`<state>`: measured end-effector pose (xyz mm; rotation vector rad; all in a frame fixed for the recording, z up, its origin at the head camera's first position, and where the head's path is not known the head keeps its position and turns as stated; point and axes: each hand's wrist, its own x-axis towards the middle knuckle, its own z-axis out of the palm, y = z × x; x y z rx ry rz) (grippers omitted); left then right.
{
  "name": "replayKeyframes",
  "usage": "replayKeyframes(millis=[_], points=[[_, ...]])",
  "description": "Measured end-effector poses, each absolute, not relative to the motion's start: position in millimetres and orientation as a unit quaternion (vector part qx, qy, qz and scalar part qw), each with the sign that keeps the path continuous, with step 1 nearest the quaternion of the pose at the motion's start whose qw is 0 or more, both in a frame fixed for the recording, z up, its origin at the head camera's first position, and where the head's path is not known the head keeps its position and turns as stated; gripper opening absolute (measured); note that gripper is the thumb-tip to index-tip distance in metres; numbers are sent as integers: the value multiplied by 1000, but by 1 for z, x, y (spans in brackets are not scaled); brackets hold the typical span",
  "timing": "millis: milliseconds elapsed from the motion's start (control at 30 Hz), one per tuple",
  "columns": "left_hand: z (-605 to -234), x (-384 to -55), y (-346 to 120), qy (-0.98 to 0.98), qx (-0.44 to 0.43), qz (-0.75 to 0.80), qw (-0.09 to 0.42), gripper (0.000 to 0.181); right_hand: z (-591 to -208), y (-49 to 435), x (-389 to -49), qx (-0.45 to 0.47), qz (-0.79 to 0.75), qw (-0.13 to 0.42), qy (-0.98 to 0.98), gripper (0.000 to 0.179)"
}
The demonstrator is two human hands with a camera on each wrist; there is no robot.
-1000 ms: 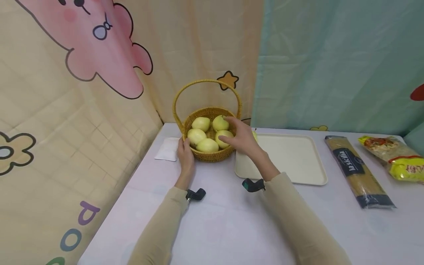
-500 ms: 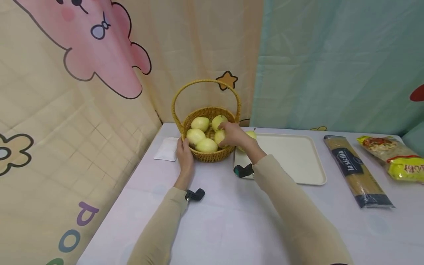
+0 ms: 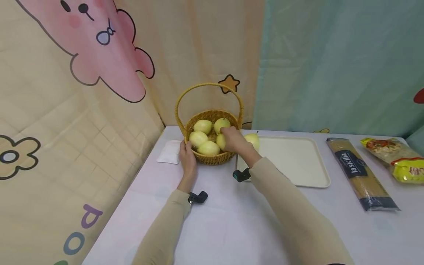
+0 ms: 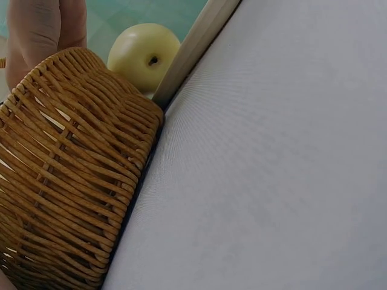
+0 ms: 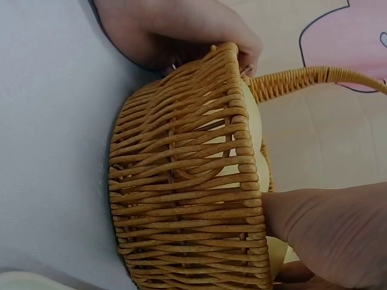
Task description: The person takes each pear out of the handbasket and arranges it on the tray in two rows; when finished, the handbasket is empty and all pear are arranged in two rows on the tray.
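A woven basket [image 3: 212, 159] with a tall arched handle holds several yellow-green pears [image 3: 208, 148]. At its left side my left hand [image 3: 187, 158] grips the rim; in the right wrist view, fingers of that left hand [image 5: 187, 27] curl over the edge. My right hand [image 3: 233, 140] reaches down inside, thumb and fingers around the front-right pear [image 3: 221, 142], which it partly covers. In the right wrist view the right thumb [image 5: 284, 214] dips past the rim. One more pear [image 3: 253, 141] sits on the left end of the cream tray [image 3: 291, 162].
Right of the tray lie a long pack of spaghetti [image 3: 364, 176] and a yellow-ended food bag [image 3: 397, 158]. A white packet [image 3: 169, 151] lies left of the basket. Printed curtains [image 3: 318, 66] hang close behind and along the left of the table.
My right hand, spread above the basket's right side a second ago, has moved down and left into it and closed around a pear. My left hand keeps its hold on the rim.
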<state>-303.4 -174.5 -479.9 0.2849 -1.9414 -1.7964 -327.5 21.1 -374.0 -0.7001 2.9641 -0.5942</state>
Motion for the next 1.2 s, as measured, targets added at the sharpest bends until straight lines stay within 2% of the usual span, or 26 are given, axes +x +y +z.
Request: replayKeyframes(millis=[167, 533, 900, 1200], points=[[-479, -303, -171, -706, 112, -656, 242, 50, -375, 29, -323, -224, -237, -5, 945, 73], [-479, -303, -174, -711, 115, -650, 242, 48, -366, 54, -296, -201, -368, -86, 904, 80], [-480, -300, -172, -703, 105, -666, 226, 50, -374, 98, -263, -172, -459, -151, 859, 77], [-481, -302, -172, -708, 105, -658, 235, 49, -397, 157, -262, -82, -456, -187, 866, 74]])
